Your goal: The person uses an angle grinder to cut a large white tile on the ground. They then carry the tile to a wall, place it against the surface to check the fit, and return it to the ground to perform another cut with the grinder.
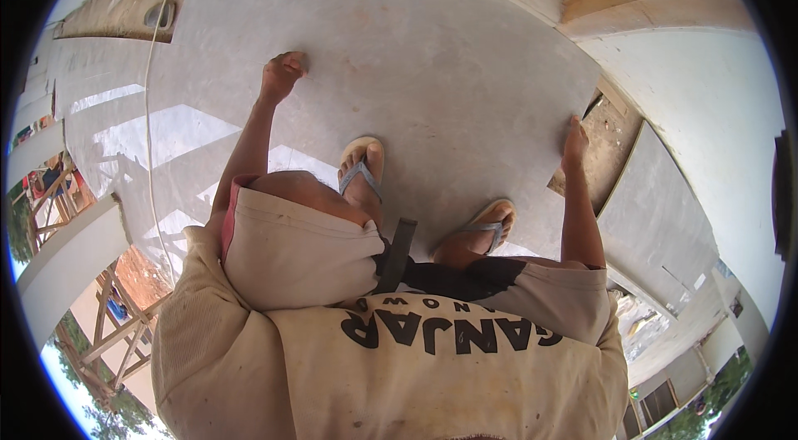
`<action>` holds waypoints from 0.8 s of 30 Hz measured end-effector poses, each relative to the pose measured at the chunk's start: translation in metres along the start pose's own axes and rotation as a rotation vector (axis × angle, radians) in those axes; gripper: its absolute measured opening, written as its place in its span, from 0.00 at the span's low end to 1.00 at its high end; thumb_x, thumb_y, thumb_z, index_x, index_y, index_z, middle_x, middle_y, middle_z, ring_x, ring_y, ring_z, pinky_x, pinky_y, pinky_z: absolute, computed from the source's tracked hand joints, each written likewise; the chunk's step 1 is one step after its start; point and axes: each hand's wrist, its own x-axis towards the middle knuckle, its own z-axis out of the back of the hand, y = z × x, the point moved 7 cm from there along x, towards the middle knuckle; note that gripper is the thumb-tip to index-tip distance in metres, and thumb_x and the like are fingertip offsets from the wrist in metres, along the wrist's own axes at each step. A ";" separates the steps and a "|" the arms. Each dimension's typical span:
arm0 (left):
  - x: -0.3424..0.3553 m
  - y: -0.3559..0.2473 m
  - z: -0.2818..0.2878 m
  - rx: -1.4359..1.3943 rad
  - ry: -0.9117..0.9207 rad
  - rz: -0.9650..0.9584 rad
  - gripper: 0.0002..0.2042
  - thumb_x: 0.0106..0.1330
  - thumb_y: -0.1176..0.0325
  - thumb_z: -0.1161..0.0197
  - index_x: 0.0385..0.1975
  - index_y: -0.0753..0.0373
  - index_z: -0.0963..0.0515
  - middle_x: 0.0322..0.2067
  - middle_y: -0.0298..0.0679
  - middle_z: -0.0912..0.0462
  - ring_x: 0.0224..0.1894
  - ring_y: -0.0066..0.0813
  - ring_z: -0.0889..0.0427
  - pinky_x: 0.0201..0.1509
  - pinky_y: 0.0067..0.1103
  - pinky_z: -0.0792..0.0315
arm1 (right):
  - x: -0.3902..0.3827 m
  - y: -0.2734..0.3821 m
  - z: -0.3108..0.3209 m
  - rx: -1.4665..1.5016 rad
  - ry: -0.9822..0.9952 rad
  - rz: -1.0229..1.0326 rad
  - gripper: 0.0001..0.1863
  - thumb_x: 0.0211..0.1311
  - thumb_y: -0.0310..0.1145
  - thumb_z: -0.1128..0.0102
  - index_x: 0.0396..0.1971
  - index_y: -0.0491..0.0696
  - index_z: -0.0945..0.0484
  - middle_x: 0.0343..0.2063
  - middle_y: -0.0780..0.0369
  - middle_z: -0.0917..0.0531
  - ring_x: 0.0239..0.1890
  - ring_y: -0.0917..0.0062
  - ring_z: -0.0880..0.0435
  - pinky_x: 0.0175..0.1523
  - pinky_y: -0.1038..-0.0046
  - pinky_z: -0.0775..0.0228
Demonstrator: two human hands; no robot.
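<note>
Fingers of the left hand (283, 76), at between ten and eleven o'clock from the middle of the view, are bent inward and slightly blurred over the wide grey sheet (440, 74); whether they touch it or hold anything, I cannot tell. At between two and three o'clock, the right hand (574, 147) is seen nearly edge-on at the sheet's border, its fingers pointing toward twelve; how far open they are, and whether they grip that border, I cannot tell. Just beside it, toward three o'clock, lies a brown gap (613, 141), with a smaller grey panel (652, 203) past it.

The grey sheet fills the middle and runs up to twelve o'clock. Both feet stand on it in flip-flops (371, 151), knees bent and apart. A pale cord (149, 108) runs down the nine o'clock side, and two dark shoes (155, 15) lie near ten. Wooden framing (120, 336) stands near eight.
</note>
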 end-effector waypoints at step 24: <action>0.005 -0.012 -0.011 0.084 -0.003 0.034 0.26 0.51 0.65 0.20 0.49 0.64 0.22 0.35 0.41 0.19 0.39 0.34 0.18 0.46 0.29 0.22 | 0.012 -0.009 0.003 -0.079 -0.024 0.047 0.33 0.73 0.53 0.45 0.59 0.37 0.23 0.55 0.54 0.18 0.55 0.68 0.20 0.64 0.68 0.31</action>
